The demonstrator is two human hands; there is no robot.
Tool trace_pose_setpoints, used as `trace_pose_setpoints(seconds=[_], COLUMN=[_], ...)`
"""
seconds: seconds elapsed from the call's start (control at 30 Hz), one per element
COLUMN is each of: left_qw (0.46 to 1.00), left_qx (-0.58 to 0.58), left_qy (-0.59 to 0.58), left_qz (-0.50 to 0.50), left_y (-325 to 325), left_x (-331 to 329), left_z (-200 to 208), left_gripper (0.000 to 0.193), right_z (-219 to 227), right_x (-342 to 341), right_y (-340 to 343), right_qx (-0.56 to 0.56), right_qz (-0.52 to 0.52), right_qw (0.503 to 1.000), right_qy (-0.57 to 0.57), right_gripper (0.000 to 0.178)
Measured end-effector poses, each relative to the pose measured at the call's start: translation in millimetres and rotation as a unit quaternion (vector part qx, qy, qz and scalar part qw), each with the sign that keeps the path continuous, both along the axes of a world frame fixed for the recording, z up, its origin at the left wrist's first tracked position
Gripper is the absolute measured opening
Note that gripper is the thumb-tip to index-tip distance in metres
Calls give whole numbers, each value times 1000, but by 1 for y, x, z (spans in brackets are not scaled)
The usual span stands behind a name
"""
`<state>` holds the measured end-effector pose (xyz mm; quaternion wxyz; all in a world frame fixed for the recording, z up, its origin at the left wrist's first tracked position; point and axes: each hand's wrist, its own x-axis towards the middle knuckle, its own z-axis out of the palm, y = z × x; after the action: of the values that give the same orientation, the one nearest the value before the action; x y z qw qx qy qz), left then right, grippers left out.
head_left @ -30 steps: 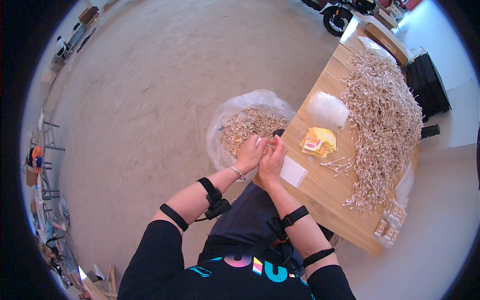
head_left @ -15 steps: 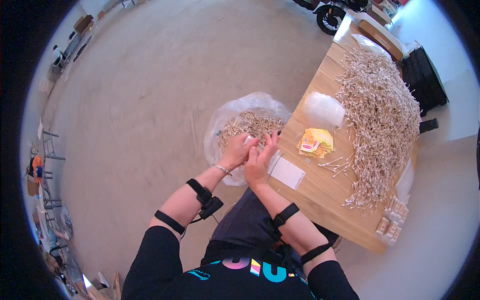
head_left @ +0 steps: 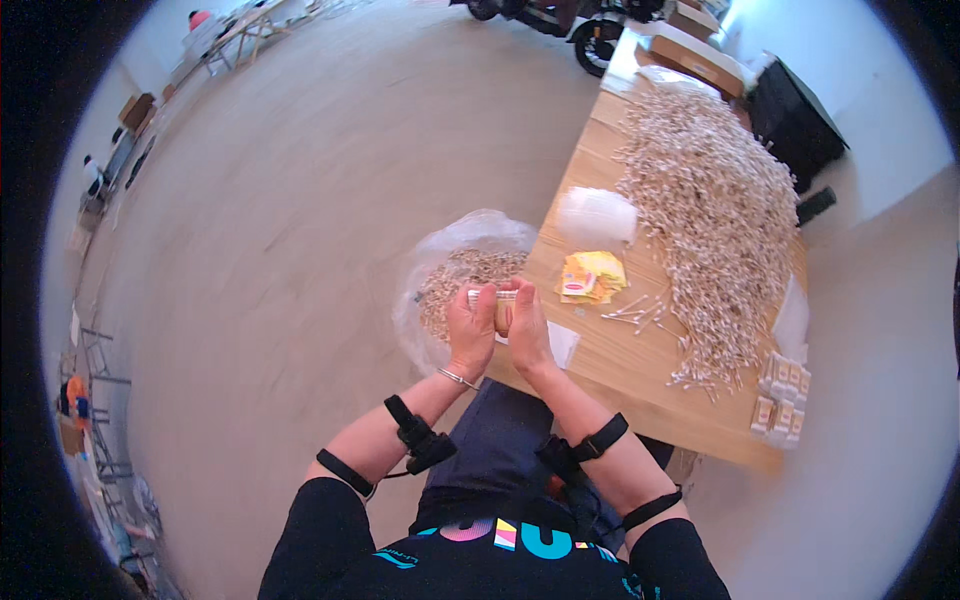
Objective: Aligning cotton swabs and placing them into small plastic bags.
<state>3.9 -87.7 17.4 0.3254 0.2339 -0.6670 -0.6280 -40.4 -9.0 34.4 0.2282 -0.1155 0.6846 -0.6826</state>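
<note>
Between my hands, just off the table's near left corner, is a small upright bundle of cotton swabs [head_left: 504, 312], white tips on top. My left hand [head_left: 470, 332] is closed round its left side, and my right hand [head_left: 530, 330] grips it from the right. Behind and below them, a clear plastic bag [head_left: 408, 325] stands with many loose cotton swabs [head_left: 455, 275] inside. A white sheet [head_left: 563, 346] lies beside my right hand on the table. Beyond it are yellow printed cards [head_left: 592, 277] and a stack of clear plastic sleeves [head_left: 597, 217].
A large heap of cotton swabs [head_left: 715, 220] covers much of the wooden table [head_left: 640, 385]. Several finished-looking packs [head_left: 780, 400] sit at its near right corner. A black case [head_left: 795, 120] and cardboard box [head_left: 695, 62] stand at the far end, with a motorbike [head_left: 597, 45] beyond.
My hands have turned from angled, with the right fingers extended, to an upright grip on both sides of the bundle. The view has shifted, so the table appears further left.
</note>
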Motion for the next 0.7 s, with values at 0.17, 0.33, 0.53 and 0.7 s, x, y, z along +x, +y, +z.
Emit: trace_pose_setpoints(seconds=[0.17,0.33,0.53,0.7], left_qw=[994,926,743,760], left_qx=[87,322,132,14], left_qy=[-28,-78,-154,-180], left_qz=[-51,-180,-637,-625], left_y=[56,79,72,86], left_x=[-2,6,-5,2], left_z=[5,20,48,35], left_gripper=[27,24,25,26], right_z=[17,21,44,63], right_x=[-1,-13,-14,2], right_y=[53,110,154,164], right_qx=[273,297,329,363], right_qz=[-40,-27,169,222], right_qw=[930,912,833,825], right_qy=[241,283,412,371], right_gripper=[52,40,30,35])
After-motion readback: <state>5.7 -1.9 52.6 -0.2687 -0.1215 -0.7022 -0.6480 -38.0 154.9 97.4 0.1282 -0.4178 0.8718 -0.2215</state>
